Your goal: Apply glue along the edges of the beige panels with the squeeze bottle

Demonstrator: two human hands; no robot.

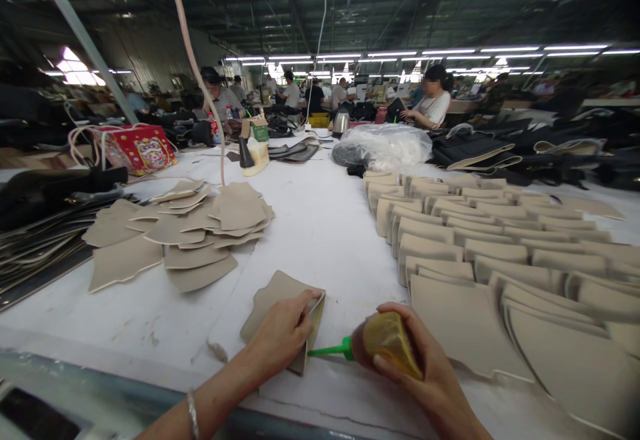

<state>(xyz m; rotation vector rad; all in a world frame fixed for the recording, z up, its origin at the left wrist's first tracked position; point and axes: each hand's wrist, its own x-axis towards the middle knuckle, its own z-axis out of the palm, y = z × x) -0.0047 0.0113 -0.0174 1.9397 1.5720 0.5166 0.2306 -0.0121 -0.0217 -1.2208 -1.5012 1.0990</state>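
My left hand (280,333) lies over a beige leather-like panel (273,293) at the table's near edge. Its index finger reaches to the far corner and the other fingers curl in, holding the right-hand edge turned up. In my right hand (425,367) is a squeeze bottle (387,343) of yellowish-brown liquid, tilted onto its side. The bottle's thin green nozzle (330,349) points left, its tip at the panel's edge, where a yellowish strip shows. The underside of the panel is mostly hidden.
Loose beige panels (195,227) are piled at left. Rows of overlapping curved panels (480,240) fill the right. Farther back are a plastic bag (385,143), a white container (256,157) and a red gift bag (137,147). A hose (193,60) hangs down at left. People work beyond.
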